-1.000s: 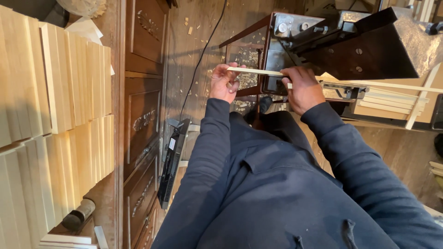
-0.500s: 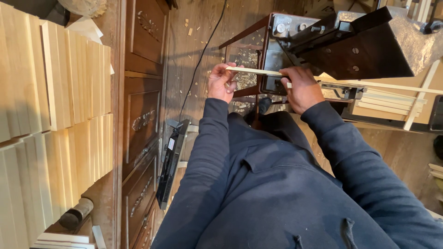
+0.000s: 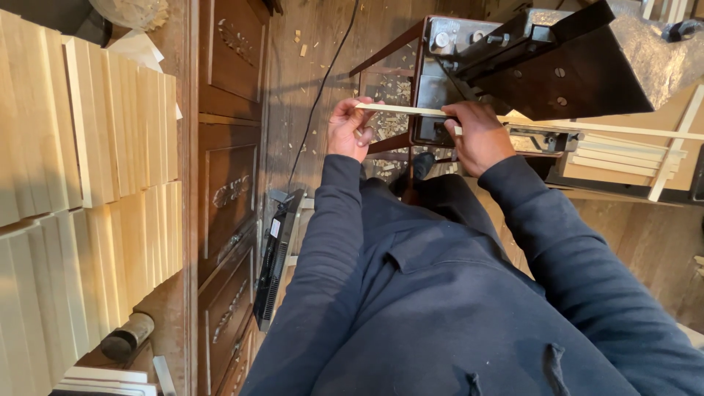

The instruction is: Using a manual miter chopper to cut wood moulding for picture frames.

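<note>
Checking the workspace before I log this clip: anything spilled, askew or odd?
Wood chips lie scattered on the plank floor beneath the dark machine, loose debris around the black cable. The thin wood strip is held level between the left hand and right hand. Nothing looks damaged.

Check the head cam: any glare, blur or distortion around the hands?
Head view: sharp, no motion blur on the left hand, right hand or thin wood strip; bright glare on the machine's grey top; dark shadow under its body; wide-angle bending shows along the cabinet edge.
</note>
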